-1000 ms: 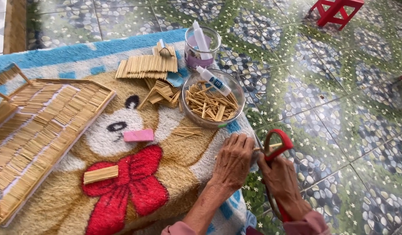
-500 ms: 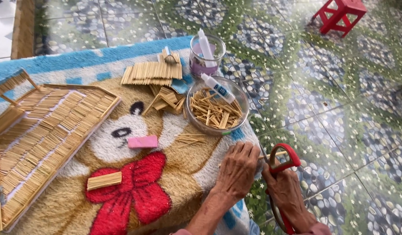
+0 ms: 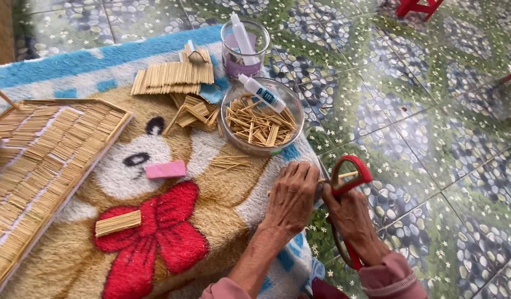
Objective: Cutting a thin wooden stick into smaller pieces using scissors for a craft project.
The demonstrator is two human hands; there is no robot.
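Red-handled shears (image 3: 349, 182) clenched in my right hand (image 3: 352, 218); left hand (image 3: 291, 196) pinches stick (image 3: 339, 176) just below glass bowl (image 3: 261, 117).

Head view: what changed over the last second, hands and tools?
Little moved. The right hand still grips the red-handled cutter, the left hand stays beside it holding a thin wooden stick at the blades; both sit slightly higher in frame, as the camera tilted. The clear glass bowl of sticks, pink eraser block and stick-woven panel stayed put.

Hands (image 3: 322, 202) on red-handled shears (image 3: 348, 182)
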